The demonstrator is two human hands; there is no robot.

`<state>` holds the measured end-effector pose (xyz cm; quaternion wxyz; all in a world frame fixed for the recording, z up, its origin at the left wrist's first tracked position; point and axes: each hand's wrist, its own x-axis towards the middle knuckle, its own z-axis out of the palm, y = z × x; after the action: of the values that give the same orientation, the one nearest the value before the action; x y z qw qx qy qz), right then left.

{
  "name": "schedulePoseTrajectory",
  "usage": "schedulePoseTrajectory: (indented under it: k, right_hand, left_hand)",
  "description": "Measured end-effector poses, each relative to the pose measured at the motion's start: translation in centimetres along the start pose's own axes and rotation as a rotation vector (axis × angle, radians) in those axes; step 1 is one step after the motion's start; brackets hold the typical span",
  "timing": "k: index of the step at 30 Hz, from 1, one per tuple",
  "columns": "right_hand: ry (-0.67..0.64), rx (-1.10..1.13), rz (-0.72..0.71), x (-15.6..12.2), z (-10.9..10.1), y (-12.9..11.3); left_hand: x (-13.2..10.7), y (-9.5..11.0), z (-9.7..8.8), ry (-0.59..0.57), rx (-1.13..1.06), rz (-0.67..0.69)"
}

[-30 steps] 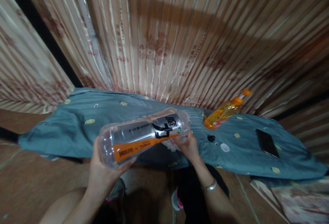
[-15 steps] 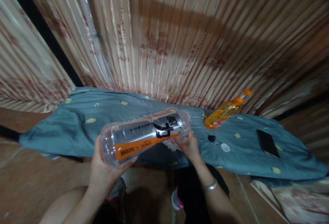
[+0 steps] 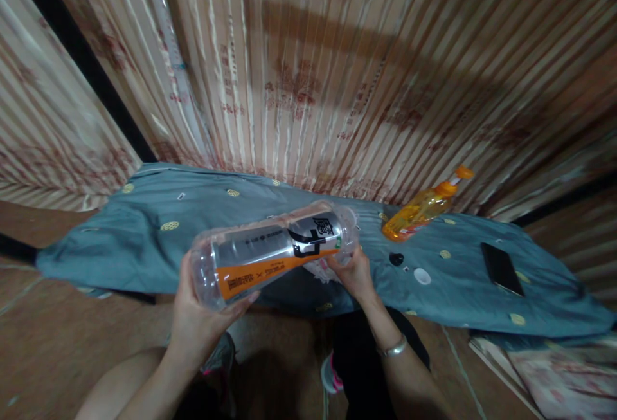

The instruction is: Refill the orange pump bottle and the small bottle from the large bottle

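A large clear plastic bottle [image 3: 270, 253] with a silver and orange label lies on its side in the air, above the near edge of a blue-grey cloth [image 3: 144, 240]. My left hand [image 3: 200, 320] cups its base from below, fingers wrapped round it. My right hand [image 3: 354, 272] grips the neck end, with something pale bunched under its fingers that I cannot make out. A silver bracelet sits on my right wrist.
An orange pump bottle [image 3: 421, 209] lies on the cloth to the right. Close by are a small black cap [image 3: 396, 258], a white disc [image 3: 421, 276] and a dark phone [image 3: 501, 268]. Striped curtains [image 3: 308, 73] hang behind. My shoes show on the brown floor below.
The bottle and both hands have barely shifted; the view moved very slightly.
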<state>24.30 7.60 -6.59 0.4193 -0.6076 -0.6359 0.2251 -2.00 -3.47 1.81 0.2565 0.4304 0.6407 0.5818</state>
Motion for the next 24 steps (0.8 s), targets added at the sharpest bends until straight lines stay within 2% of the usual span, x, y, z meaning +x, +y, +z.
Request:
schedulePoseTrajectory:
  k: [9,14,21,24]
  right_hand:
    - [0.015,0.008,0.004,0.1,0.1,0.0]
    - [-0.009,0.015,0.028,0.1,0.0,-0.1]
    - [-0.002,0.01,-0.021,0.1,-0.1,0.1]
    - [0.014,-0.008,-0.043,0.1,0.0,0.4]
  left_hand:
    - [0.1,-0.2,-0.2,0.024,0.018,0.001]
    - [0.2,-0.8,-0.2,0.016,0.037,0.054]
    - [0.2,-1.0,-0.1,-0.002,0.017,0.109]
    - [0.3,-0.8,0.0,0.009,-0.014,0.094]
